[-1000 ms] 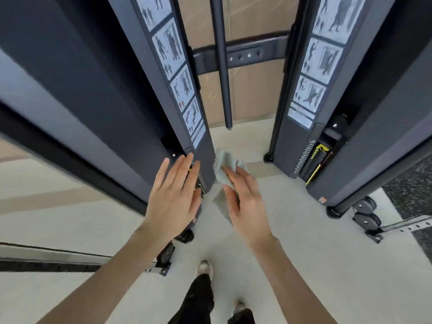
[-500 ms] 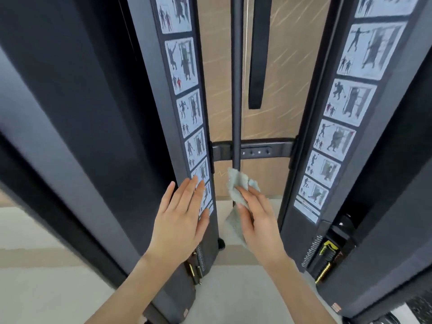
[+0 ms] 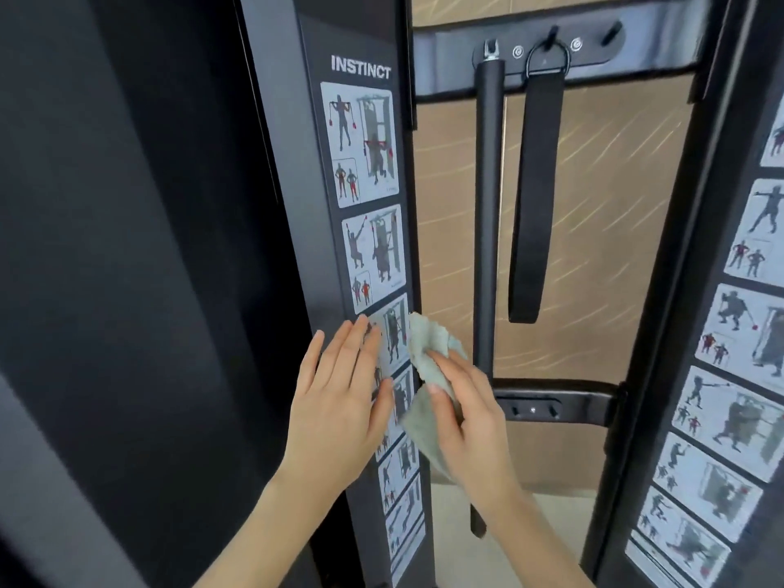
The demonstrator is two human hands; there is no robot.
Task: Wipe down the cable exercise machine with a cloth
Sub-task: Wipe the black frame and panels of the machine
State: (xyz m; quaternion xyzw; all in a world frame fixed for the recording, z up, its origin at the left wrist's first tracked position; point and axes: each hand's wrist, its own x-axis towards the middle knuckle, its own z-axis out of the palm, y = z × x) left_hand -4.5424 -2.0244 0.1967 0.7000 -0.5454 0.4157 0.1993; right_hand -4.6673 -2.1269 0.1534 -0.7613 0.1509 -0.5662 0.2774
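Note:
The cable machine's left column [image 3: 297,205] is black, with a strip of exercise pictures [image 3: 369,256] down its front face under the word INSTINCT. My left hand [image 3: 339,401] lies flat on that face, fingers straight and pointing up, partly over the pictures. My right hand [image 3: 471,422] presses a pale grey-green cloth [image 3: 428,354] against the column's inner right edge, fingers fairly straight over it. The cloth bunches above my fingertips and hangs below my palm.
A long black bar [image 3: 488,231] and a black strap [image 3: 534,197] hang from hooks on the upper crossbar [image 3: 509,48], right of the cloth. A lower crossbar [image 3: 560,405] joins the columns. The right column [image 3: 721,375] carries more pictures. A brown wall panel [image 3: 602,231] lies behind.
Both hands and the cloth have slid upward along the left column, from near its base to the middle of the picture strip. The view has tilted up from the floor.

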